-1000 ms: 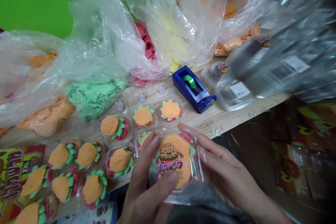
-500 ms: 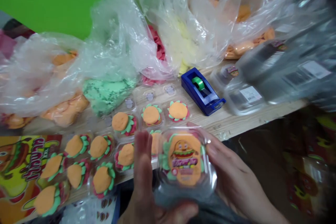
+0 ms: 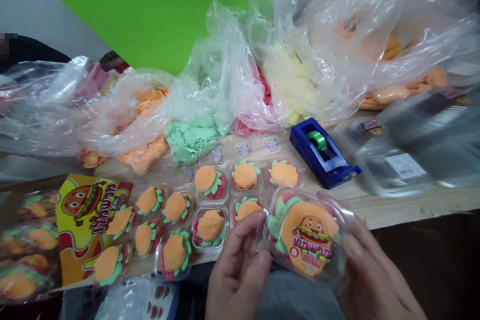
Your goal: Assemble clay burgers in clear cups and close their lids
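Both hands hold a closed clear plastic box [image 3: 305, 237] with a burger-shaped sweet inside and a cartoon burger sticker on the lid. My left hand [image 3: 236, 270] grips its left edge with curled fingers. My right hand [image 3: 371, 280] wraps its right side from below. The box is tilted and held just in front of the wooden table's edge [image 3: 393, 207]. Right behind my left hand, several open trays of orange, green and red burger sweets [image 3: 210, 225] stand in rows on the table.
A blue tape dispenser [image 3: 324, 152] with green tape lies behind the box. Clear bags of orange [image 3: 142, 152], green [image 3: 191, 137], red and yellow pieces are piled at the back. Empty clear boxes [image 3: 397, 170] are at right, a printed burger carton [image 3: 88, 220] at left.
The view has swung left and up. The box has shifted right and tilted, and my left hand's fingers have curled from stretched beside the box to gripping its left edge.
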`<state>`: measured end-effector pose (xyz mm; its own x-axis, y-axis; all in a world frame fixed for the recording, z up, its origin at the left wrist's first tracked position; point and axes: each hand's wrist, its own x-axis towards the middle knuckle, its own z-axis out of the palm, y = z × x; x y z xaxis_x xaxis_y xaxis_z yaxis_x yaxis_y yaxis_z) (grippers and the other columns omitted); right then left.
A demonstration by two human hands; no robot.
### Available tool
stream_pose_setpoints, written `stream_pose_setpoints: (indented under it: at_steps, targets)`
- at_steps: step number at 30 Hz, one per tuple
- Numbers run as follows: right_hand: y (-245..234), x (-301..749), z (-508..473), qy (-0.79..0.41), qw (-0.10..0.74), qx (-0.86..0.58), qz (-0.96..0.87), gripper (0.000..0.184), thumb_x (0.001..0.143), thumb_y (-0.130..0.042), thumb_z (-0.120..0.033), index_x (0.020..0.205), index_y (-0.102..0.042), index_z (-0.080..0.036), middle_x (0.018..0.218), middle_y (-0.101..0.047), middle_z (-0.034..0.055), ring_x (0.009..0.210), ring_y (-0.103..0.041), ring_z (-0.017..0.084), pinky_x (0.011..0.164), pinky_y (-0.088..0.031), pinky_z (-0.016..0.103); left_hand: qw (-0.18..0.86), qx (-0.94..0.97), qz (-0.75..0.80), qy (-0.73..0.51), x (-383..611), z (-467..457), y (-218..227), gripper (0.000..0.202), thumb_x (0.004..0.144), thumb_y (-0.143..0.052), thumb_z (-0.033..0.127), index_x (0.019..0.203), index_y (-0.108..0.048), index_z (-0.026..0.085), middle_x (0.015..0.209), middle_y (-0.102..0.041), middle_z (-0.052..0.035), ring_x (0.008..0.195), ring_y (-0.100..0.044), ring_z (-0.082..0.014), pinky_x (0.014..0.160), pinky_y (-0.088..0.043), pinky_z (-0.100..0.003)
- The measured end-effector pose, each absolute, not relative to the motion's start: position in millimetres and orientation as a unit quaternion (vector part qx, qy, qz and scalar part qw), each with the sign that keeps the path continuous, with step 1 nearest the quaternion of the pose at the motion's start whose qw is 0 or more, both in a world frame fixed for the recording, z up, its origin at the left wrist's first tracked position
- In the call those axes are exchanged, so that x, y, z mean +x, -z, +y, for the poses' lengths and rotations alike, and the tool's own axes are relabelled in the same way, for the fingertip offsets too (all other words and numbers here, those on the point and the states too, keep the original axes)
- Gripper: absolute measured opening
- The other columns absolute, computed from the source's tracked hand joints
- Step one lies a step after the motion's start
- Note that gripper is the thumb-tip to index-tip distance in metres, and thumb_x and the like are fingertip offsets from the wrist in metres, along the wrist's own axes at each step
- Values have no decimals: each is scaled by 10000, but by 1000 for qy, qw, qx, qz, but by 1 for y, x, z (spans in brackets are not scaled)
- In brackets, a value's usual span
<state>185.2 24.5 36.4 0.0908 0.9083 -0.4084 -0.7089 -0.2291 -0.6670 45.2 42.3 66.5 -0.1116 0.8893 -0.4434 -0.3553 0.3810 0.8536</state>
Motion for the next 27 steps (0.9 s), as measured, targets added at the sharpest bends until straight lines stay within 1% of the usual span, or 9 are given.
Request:
stream_pose_setpoints:
  at_steps: [2, 4, 7, 10, 15, 19, 21, 24, 27]
  targets:
    - [-34, 184, 25, -656, 609, -422, -141, 324, 838, -508, -296, 1149, -578, -355, 1310, -529, 6, 1267, -390, 270, 955, -449, 420, 657, 210, 527, -496, 39, 50, -66, 213, 651, -742, 311, 847, -710, 233, 1011, -693, -46, 1047, -589, -230, 927, -445, -321]
    - [-32, 183, 25, -661, 609, -411, -151, 326, 851, -483, -295, 1158, -563, -370, 1304, -534, 1, 1253, -410, 274, 928, -471, 430, 674, 205, 514, -490, 33, 55, -64, 180, 651, -740, 320, 793, -715, 212, 986, -696, -54, 1030, -594, -232, 932, -438, -335]
    - [-29, 182, 26, -663, 615, -400, -149, 332, 864, -463, -285, 1175, -537, -375, 1316, -522, -9, 1250, -415, 270, 883, -503, 426, 680, 216, 514, -477, 29, 59, -62, 199, 687, -712, 313, 864, -717, 223, 958, -704, -61, 976, -618, -215, 906, -453, -333]
    - [-31, 180, 27, -647, 626, -412, -141, 323, 866, -468, -273, 1170, -545, -353, 1325, -514, -2, 1260, -401, 266, 910, -483, 422, 680, 244, 510, -467, 31, 59, -61, 199, 703, -697, 311, 884, -721, 232, 949, -708, -63, 953, -626, -207, 872, -470, -309]
    - [-38, 176, 28, -645, 630, -407, -145, 309, 858, -491, -283, 1149, -577, -345, 1292, -547, 16, 1204, -469, 281, 882, -500, 400, 618, 310, 544, -475, 33, 58, -62, 165, 689, -707, 302, 840, -722, 238, 996, -680, -45, 982, -601, -196, 880, -452, -278]
    - [-36, 174, 28, -637, 621, -430, -153, 332, 858, -492, -295, 1181, -552, -338, 1294, -545, 28, 1185, -488, 293, 871, -503, 423, 593, 335, 570, -459, 32, 57, -66, 127, 701, -692, 329, 733, -713, 208, 981, -658, -46, 1024, -565, -205, 903, -427, -280]
    - [-35, 173, 28, -621, 614, -456, -170, 346, 846, -512, -301, 1190, -543, -318, 1314, -524, 37, 1230, -435, 297, 927, -459, 450, 591, 323, 582, -456, 32, 58, -66, 163, 714, -674, 357, 738, -717, 202, 1004, -649, -53, 1042, -550, -204, 897, -423, -265]
    - [-37, 170, 27, -586, 609, -499, -193, 335, 830, -545, -308, 1165, -562, -307, 1318, -519, 35, 1274, -374, 287, 1046, -307, 481, 593, 285, 587, -473, 35, 59, -63, 173, 716, -673, 362, 771, -718, 205, 1011, -645, -49, 1063, -531, -189, 901, -409, -238]
    - [-43, 166, 25, -566, 612, -516, -198, 294, 820, -568, -315, 1112, -596, -341, 1260, -569, 14, 1238, -422, 281, 1077, -232, 496, 602, 256, 570, -498, 39, 59, -60, 149, 718, -679, 339, 734, -690, 191, 947, -645, -34, 990, -555, -166, 874, -422, -231]
